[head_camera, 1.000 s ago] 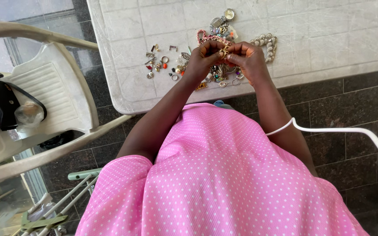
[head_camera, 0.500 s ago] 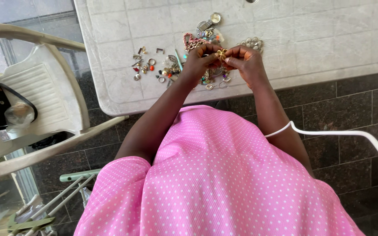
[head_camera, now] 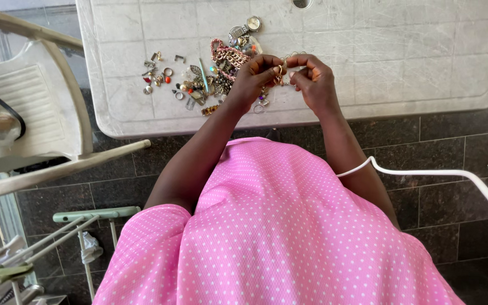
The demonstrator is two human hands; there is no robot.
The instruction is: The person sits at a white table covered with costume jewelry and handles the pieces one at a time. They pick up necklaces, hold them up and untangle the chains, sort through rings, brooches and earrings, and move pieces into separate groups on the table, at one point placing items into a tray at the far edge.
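Observation:
My left hand (head_camera: 253, 79) and my right hand (head_camera: 310, 79) meet over the near part of a white plastic table (head_camera: 402, 51), fingertips pinched together on a small gold-coloured jewellery piece (head_camera: 281, 72). Just beyond and left of my hands lies a heap of jewellery (head_camera: 221, 70) with a pink chain bracelet (head_camera: 225, 53), rings and small charms. A wristwatch (head_camera: 245, 26) lies at the far side of the heap. Part of the heap is hidden under my hands.
A white plastic chair (head_camera: 35, 118) stands to the left with a black bag strap and a clear bag on its seat. A white cable (head_camera: 447, 178) runs from my right arm to the right. A pale green rack (head_camera: 86, 226) stands lower left on the dark tiled floor.
The view has shifted, so table and heap sit further left and lower. My hands stay joined on the small gold piece, fingers slightly rearranged.

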